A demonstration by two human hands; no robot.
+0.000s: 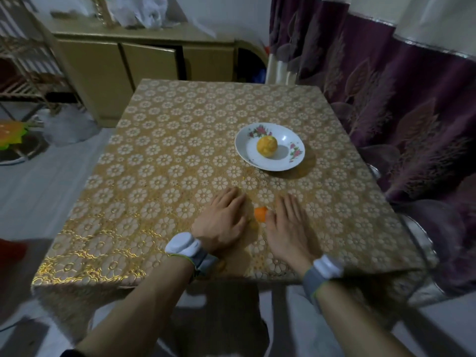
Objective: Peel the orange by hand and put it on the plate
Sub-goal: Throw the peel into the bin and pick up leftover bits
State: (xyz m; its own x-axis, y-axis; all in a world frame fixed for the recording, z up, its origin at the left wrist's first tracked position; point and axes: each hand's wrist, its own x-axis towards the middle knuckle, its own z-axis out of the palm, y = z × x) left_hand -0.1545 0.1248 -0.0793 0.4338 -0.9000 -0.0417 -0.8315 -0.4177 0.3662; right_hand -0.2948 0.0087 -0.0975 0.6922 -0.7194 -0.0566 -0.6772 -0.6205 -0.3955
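The peeled orange (267, 146) sits in the middle of a white plate (291, 161) with pink flower prints, on the right part of the table. Near the front edge, my left hand (223, 222) lies flat on the tablecloth with its fingers straight. My right hand (287, 225) lies flat beside it, palm down. Between the two hands is a piece of orange peel (260, 213), touching my right thumb. Another small bit of peel (221, 264) shows by my left wrist.
The table (159, 176) has a gold cloth with white flower patterns. A beige cabinet (144, 63) stands behind it. Purple curtains (386, 86) hang on the right, close to the table's edge. A rack and plastic bags (67, 127) are at the left.
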